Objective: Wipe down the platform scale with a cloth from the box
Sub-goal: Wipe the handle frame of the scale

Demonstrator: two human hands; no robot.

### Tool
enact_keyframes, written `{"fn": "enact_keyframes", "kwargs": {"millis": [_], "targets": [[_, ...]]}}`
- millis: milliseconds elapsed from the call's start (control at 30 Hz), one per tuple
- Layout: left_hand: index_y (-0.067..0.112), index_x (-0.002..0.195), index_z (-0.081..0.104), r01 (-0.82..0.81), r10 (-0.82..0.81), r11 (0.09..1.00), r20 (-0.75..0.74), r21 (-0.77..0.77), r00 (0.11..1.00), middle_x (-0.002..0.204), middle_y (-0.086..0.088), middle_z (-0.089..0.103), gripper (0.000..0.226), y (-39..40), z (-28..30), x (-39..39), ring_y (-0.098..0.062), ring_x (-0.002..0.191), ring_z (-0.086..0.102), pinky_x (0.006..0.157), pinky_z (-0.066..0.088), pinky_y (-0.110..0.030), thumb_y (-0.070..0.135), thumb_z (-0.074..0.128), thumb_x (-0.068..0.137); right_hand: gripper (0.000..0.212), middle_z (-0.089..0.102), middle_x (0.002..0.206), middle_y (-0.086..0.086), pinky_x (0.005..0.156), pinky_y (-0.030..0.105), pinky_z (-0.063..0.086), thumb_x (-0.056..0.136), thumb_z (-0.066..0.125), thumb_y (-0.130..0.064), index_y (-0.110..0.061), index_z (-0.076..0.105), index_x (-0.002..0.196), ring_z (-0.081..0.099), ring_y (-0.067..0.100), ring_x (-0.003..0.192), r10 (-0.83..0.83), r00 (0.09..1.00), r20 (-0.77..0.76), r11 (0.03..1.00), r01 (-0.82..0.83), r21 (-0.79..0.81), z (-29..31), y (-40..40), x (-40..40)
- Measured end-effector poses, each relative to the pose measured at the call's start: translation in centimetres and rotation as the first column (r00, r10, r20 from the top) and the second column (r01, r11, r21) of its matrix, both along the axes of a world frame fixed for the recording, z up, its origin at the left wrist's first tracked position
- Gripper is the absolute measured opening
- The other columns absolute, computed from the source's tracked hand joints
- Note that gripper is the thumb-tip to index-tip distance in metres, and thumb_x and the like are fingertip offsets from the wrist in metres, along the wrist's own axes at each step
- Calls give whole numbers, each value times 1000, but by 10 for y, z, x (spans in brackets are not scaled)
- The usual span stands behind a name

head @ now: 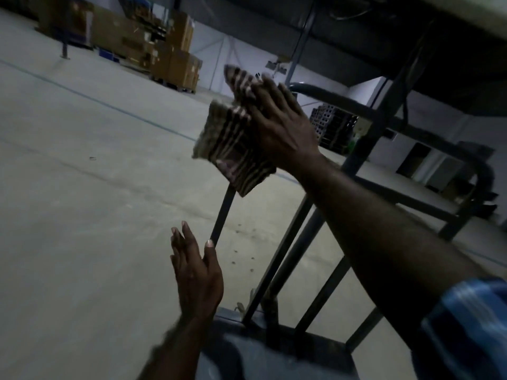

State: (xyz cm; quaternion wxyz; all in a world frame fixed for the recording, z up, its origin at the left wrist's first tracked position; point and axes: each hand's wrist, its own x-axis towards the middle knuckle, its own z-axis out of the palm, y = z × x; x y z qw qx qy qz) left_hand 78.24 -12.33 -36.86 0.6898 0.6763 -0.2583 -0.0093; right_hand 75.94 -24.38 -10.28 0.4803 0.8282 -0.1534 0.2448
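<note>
Hands: my right hand [277, 124] presses the striped cloth [233, 141] flat against the scale's upright post [223, 215], left hand [196, 272] open near it | step: wiping post | next: steady downward strokes toward the platform [274, 357], I judge.

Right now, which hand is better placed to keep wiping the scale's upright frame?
Right. The right hand already presses the striped cloth flat near the top of the frame bar. The left hand is open and empty, lower, beside that bar.
</note>
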Motion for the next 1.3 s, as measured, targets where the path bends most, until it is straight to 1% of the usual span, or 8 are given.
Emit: {"fn": "enact_keyframes", "kwargs": {"millis": [200,300,400,600,800,967,1133,1300], "targets": [[22,154,13,19,-20,999,-14,-44,1000,162,-8,12,65,-16,13,-20,-20,150,6,120,14,-50,42,31,95,59,4,163,14,122,41,-5,105,27,-40,-13,11,155,-3,27,150,-45,997,-55,996,49,69,15,-3,-5],[20,154,17,15,-16,997,-14,-70,1000,161,-9,15,65,-20,12,-24,-20,149,8,119,16,-52,39,34,94,62,10,163,14,122,43,1,102,33,-44,-14,17,155,2,28,151,-45,988,146,992,27,121,28,-12,-19],[21,153,17,18,-19,998,-7,-67,1000,161,-9,14,65,-21,10,-23,-20,150,7,119,16,-52,38,35,94,65,11,163,11,120,38,-5,100,41,-42,-16,17,155,2,26,150,-114,927,357,973,31,229,32,-29,-49],[18,153,19,19,-17,998,37,-57,999,161,-11,14,64,-28,8,-23,-24,149,9,119,15,-53,38,34,94,71,25,156,16,116,51,25,91,50,-47,-14,28,150,22,34,143,-250,854,457,907,41,418,27,-50,-125],[13,153,19,56,-51,998,178,-18,983,161,-11,13,66,-35,-2,-33,-24,149,11,119,12,-47,40,33,94,56,28,155,19,118,45,20,98,50,-30,-7,34,147,24,34,143,-338,773,537,897,93,432,20,-74,-198],[17,154,15,112,-121,993,268,48,956,161,-11,11,72,-32,-16,-42,-30,149,11,117,15,-52,52,26,92,43,49,131,24,106,52,34,91,35,-25,-2,53,124,43,40,123,-392,707,588,861,58,505,23,-85,-239],[20,154,18,146,-179,983,372,115,911,161,-10,14,75,-21,-24,-46,-31,147,14,113,18,-57,64,17,93,40,32,152,22,118,53,18,97,34,-22,0,50,126,18,37,146,-407,647,644,831,-30,555,21,-100,-272],[23,154,17,176,-204,979,396,107,895,161,-4,11,72,-10,-22,-51,-25,149,10,114,14,-54,63,18,94,52,27,156,12,116,53,24,95,34,-27,-12,36,145,21,32,145,-441,566,697,803,-98,588,25,-118,-288]]}}
